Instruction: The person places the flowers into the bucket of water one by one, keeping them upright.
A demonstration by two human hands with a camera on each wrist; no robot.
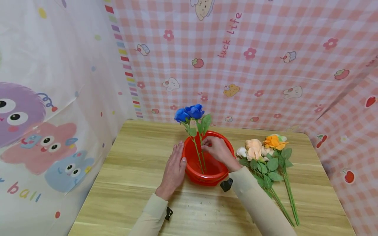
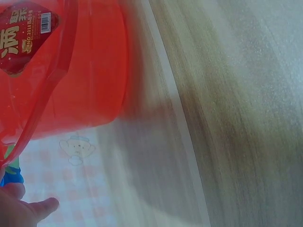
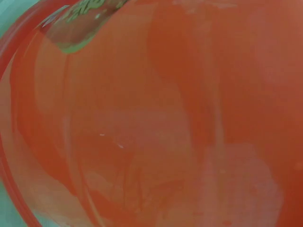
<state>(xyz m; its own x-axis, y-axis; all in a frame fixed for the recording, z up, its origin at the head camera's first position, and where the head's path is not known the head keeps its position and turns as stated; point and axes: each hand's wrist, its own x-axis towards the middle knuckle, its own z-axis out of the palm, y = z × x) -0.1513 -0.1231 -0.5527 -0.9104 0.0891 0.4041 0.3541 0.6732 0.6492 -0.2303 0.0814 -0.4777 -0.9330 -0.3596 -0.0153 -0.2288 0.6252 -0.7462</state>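
Note:
Two blue roses [image 1: 195, 112] stand in a red plastic bucket [image 1: 189, 175], stems leaning left and blooms above the rim. My right hand [image 1: 218, 149] reaches over the bucket and pinches one green stem between thumb and fingers. With straight fingers, my left hand [image 1: 174, 167] rests against the bucket's left side. A printed label [image 2: 28, 35] shows on the bucket wall in the left wrist view, with part of the left hand [image 2: 28, 208] at the lower left. The red wall [image 3: 142, 118] fills the right wrist view, where the right hand is hidden.
Right of the bucket, a bunch of artificial flowers lies on the wooden table [image 1: 130, 157]: an orange rose [image 1: 275, 142], a peach rose [image 1: 254, 149] and white ones, with long green stems [image 1: 289, 196]. Small bits [image 1: 205, 214] lie near the front. Patterned cloth [image 1: 236, 72] hangs behind.

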